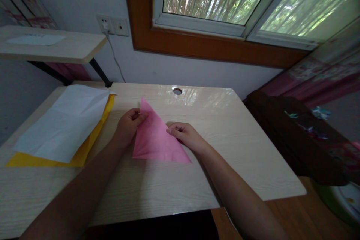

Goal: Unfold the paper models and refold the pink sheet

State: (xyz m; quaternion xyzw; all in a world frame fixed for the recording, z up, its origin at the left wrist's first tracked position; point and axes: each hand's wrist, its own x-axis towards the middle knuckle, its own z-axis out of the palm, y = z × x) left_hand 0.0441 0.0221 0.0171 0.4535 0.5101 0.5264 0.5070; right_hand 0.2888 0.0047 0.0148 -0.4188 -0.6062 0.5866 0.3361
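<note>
A pink sheet of paper (pixel 155 138), folded into a triangle, lies on the light wooden desk (pixel 225 135). My left hand (pixel 128 125) pinches its upper left edge near the tip. On the right sloping edge rests my right hand (pixel 187 135), fingers pressing the paper down. Both forearms reach in from the near edge of the desk.
A white sheet (pixel 64 122) lies over a yellow sheet (pixel 84 150) at the desk's left. A cable hole (pixel 177 91) sits near the far edge. A raised shelf (pixel 56 47) stands at the far left, a wall socket (pixel 112 25) behind it. A dark chair (pixel 298 135) stands right.
</note>
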